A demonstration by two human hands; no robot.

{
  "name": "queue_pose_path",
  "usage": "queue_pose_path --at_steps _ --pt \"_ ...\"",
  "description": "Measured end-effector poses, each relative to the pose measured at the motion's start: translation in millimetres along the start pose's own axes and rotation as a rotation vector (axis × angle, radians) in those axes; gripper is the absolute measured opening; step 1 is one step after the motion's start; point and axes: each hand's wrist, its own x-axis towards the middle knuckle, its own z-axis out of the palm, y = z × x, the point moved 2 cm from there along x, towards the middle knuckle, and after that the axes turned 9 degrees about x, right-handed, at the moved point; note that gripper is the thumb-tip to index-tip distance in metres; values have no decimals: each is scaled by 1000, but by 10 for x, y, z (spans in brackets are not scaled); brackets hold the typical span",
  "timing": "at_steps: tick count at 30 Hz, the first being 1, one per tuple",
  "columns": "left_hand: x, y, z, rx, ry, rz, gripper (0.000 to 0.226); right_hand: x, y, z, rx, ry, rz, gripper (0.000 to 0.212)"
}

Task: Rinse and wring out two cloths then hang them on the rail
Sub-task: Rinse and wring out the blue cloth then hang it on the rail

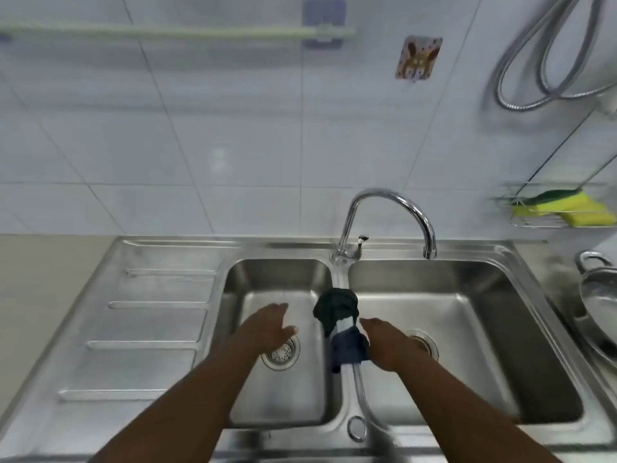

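Observation:
Two bunched cloths lie on the divider between the two basins of the steel sink (167, 329). The dark green cloth (335, 309) is the farther one and the dark blue cloth (349, 350) is the nearer. My left hand (267, 329) hovers open over the left basin, apart from the cloths. My right hand (389, 345) reaches in over the right basin with its fingers against the blue cloth; I cannot see a grip. The pale green rail (173, 32) runs along the wall at the top left, with nothing hanging on it.
The curved chrome tap (390, 212) points over the right basin with no water visible. A wire rack with yellow-green sponges (567, 210) hangs at right, a metal hose (547, 61) loops above it, and a steel pot (601, 295) stands at the right edge. The draining board lies left.

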Motion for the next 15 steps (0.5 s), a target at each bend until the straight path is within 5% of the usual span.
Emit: queue_pose_path --at_steps 5,11,15 --pt "79 493 559 -140 -124 155 77 0 110 377 45 15 -22 73" --pt "154 889 785 -350 -84 155 86 120 223 478 134 226 -22 30" --pt "206 907 796 -119 -2 194 54 176 279 354 205 122 -90 19"
